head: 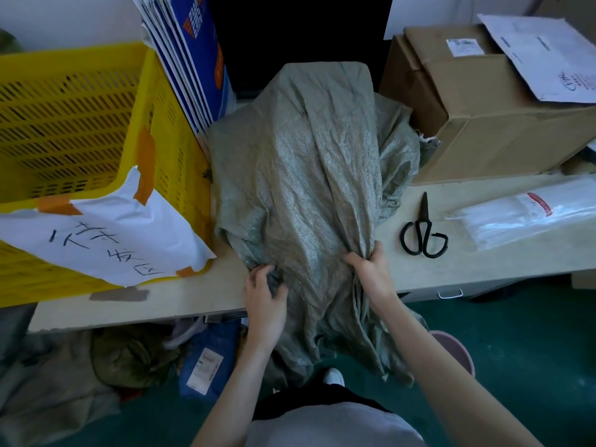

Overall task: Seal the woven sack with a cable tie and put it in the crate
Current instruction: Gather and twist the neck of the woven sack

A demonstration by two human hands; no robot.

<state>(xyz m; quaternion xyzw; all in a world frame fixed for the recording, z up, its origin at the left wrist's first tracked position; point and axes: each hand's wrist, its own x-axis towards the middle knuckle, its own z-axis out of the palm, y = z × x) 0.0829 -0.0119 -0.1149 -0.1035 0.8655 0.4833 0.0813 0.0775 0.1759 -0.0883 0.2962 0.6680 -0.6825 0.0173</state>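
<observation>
A grey-green woven sack (300, 162) lies bulging on the table, its loose mouth hanging over the front edge toward me. My left hand (264, 295) clutches the fabric at the left of the neck. My right hand (371, 269) pinches a bunch of folds at the right of the neck. A yellow slotted crate (74, 124) stands to the left of the sack, with a white handwritten paper (106, 233) taped over its front rim. A clear bag of white cable ties (529, 217) lies at the right of the table.
Black scissors (424, 230) lie between the sack and the cable ties. A cardboard box (490, 104) with papers on top stands at the back right. Blue and white boards (190, 59) lean behind the crate. Clothes and a pink bucket (458, 350) sit on the green floor.
</observation>
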